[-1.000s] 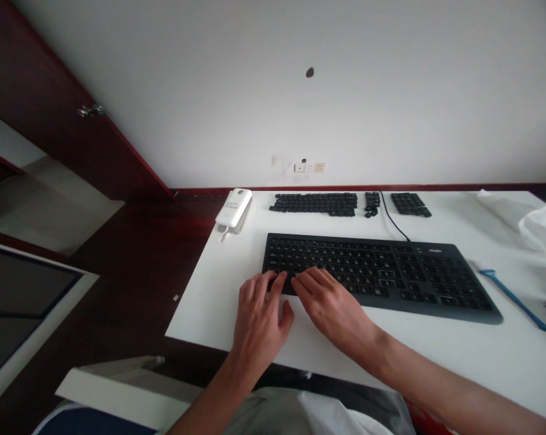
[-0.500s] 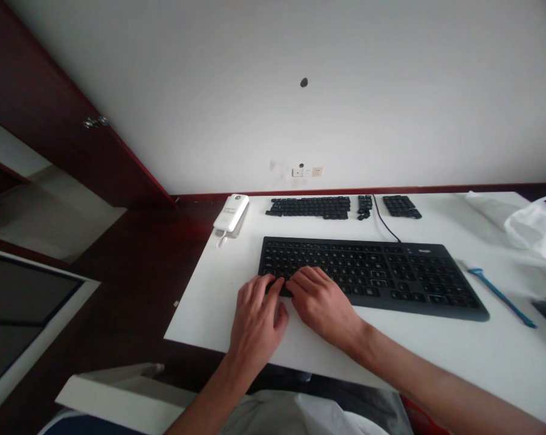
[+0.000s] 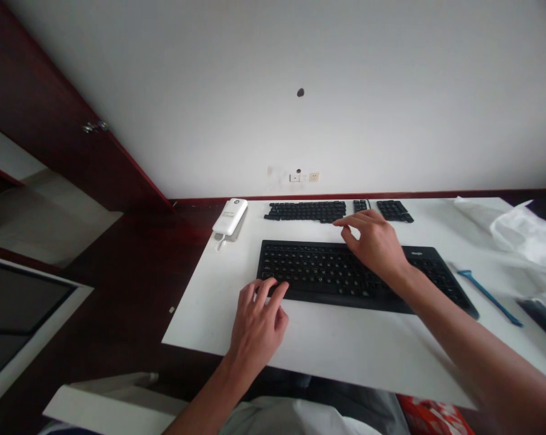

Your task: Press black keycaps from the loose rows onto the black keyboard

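Note:
A black keyboard [image 3: 309, 266] lies on the white table, its keys partly stripped of caps. At its lower left corner my left hand [image 3: 259, 314] rests with fingers spread and bent, fingertips on the front edge and end keys. My right hand [image 3: 375, 241] reaches over the keyboard to the row of loose black keycaps [image 3: 304, 211] behind it. Its index fingertip is at the right end of that row, and the thumb is a little apart from it; no object shows between them. Two smaller groups, navigation keycaps [image 3: 360, 206] and number-pad keycaps [image 3: 394, 211], lie farther right.
A white power bank [image 3: 230, 217] with a short cable sits at the table's back left. To the right are a blue stick-like tool [image 3: 490, 298], a white plastic bag [image 3: 508, 232] and a dark object [image 3: 542, 320] at the edge. A wall stands behind the table.
My right hand has left the keyboard's lower left keys and moved back and right to the loose keycaps. My left hand has stayed at the keyboard's corner, fingers slightly more spread.

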Tool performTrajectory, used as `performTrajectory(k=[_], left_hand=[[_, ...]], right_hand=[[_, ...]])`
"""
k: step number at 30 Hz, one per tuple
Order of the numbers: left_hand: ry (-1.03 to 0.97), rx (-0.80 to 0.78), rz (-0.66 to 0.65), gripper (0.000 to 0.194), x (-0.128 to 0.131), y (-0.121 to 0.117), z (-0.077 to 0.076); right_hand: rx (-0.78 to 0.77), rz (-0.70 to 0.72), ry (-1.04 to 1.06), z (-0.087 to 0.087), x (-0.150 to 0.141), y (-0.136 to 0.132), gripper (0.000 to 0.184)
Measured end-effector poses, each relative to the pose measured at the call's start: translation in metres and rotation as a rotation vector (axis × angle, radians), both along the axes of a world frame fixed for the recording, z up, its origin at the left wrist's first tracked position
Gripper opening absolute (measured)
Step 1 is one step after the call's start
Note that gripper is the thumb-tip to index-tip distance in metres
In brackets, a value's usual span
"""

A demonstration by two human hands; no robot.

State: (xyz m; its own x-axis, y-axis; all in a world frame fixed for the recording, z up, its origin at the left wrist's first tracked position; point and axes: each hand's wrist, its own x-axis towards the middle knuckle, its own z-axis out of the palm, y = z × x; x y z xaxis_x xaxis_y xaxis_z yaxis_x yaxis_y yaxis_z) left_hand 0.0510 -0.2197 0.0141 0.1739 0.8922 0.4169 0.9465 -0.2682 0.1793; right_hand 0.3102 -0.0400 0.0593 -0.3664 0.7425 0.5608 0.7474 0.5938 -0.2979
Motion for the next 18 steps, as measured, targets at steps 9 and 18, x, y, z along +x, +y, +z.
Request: performTrajectory(k=[9, 18], left_hand=[[-0.010, 0.036, 0.008, 0.047, 0.000, 0.001, 0.001], [-0.053, 0.016, 0.046, 0.049, 0.000, 0.000, -0.002]], right_hand=[[-0.012, -0.006, -0.281, -0.026, 0.005, 0.055, 0.035], [-0.062, 0.020, -0.334, -0.033, -0.012, 0.064, 0.030]])
